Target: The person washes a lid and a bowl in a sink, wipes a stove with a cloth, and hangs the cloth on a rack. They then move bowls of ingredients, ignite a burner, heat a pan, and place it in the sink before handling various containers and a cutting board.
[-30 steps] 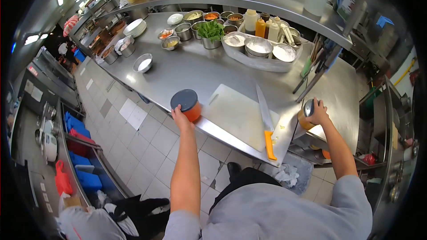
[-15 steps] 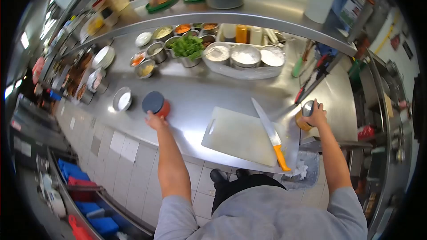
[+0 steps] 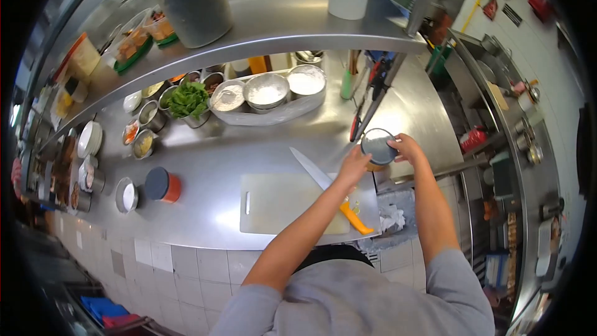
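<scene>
At the right end of the steel counter both my hands are on a round container with a dark lid; a bit of its yellowish-brown side shows below. My left hand grips its left side. The fingers of my right hand close on the lid's right edge. Below my left forearm lies a large knife with a yellow handle, slanting across a white cutting board. To the left stands a red-orange container with a dark lid, apart from both hands.
Bowls of white powder stand in a tray behind the board. Left of them are leafy greens and several small metal containers. A metal bowl sits at the left. An overhead shelf spans the back. Tongs hang near its post.
My left hand has let go of the red-orange container and moved right to the other lidded container. My right hand remains at that container. The view has turned right.
</scene>
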Motion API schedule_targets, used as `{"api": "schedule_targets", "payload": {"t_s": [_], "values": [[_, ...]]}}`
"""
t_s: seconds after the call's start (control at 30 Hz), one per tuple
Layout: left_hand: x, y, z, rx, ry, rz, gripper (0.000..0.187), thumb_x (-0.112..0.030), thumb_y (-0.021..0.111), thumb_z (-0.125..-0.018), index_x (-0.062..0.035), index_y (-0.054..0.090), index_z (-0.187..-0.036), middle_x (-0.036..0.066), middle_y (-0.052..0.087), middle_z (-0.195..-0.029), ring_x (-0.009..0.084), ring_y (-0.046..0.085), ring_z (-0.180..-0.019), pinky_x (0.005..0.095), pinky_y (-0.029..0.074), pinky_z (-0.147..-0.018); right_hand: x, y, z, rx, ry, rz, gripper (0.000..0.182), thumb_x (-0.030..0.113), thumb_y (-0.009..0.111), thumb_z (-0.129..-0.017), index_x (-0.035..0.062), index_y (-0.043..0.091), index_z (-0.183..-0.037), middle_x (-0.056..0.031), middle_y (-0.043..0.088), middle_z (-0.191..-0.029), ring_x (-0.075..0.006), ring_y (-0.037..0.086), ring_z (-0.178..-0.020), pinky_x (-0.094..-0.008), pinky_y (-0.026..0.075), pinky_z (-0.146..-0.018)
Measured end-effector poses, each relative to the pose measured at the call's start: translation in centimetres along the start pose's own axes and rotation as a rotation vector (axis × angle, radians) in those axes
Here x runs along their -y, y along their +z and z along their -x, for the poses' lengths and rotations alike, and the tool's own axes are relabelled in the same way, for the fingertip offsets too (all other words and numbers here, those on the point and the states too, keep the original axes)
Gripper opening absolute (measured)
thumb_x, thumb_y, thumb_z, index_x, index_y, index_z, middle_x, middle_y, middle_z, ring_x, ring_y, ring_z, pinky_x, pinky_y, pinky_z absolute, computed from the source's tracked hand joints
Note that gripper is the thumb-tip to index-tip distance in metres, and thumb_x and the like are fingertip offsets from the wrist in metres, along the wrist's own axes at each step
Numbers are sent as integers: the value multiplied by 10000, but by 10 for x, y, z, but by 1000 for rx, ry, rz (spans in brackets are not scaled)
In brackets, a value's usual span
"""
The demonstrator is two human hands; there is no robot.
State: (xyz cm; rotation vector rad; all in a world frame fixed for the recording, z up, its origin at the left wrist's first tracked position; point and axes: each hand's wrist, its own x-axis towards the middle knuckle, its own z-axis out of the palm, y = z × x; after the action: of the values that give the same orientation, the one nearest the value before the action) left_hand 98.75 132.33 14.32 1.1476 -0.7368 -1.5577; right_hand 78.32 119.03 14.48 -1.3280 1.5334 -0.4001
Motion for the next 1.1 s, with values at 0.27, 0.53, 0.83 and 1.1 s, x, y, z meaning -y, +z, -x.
{"api": "schedule_targets", "payload": {"t_s": [0.27,0.53,0.83,1.1], "values": [[56,31,-70,-397,157,-252,670,-97,520,-843,-32,251,-1453,280,528,-1258,387,540,-1153,416,426,-968,5,5,6,38,-54,-40,376,199,561,-911,-23,516,-1211,-156,597,-952,-230,613,-703,-370,580,-485],[27,49,19,-335,233,-298,763,-106,552,-872,-21,109,-1487,255,298,-1462,332,371,-1328,364,304,-1086,32,0,93,-3,-313,109,342,174,521,-926,-19,545,-1207,-92,615,-899,-130,573,-685,-270,526,-474],[-26,-82,182,-282,251,-46,843,-169,595,-884,25,32,-1480,222,229,-1507,286,249,-1390,336,270,-1099,97,148,184,248,-387,132,351,148,536,-933,10,529,-1255,-76,631,-937,-133,605,-747,-242,523,-518],[-26,-294,325,-648,76,253,848,-172,595,-883,-70,30,-1507,180,351,-1419,267,520,-1145,378,555,-753,114,415,201,534,-660,412,385,198,610,-855,44,563,-1205,-190,666,-1025,-310,654,-949,-389,501,-825]]}}
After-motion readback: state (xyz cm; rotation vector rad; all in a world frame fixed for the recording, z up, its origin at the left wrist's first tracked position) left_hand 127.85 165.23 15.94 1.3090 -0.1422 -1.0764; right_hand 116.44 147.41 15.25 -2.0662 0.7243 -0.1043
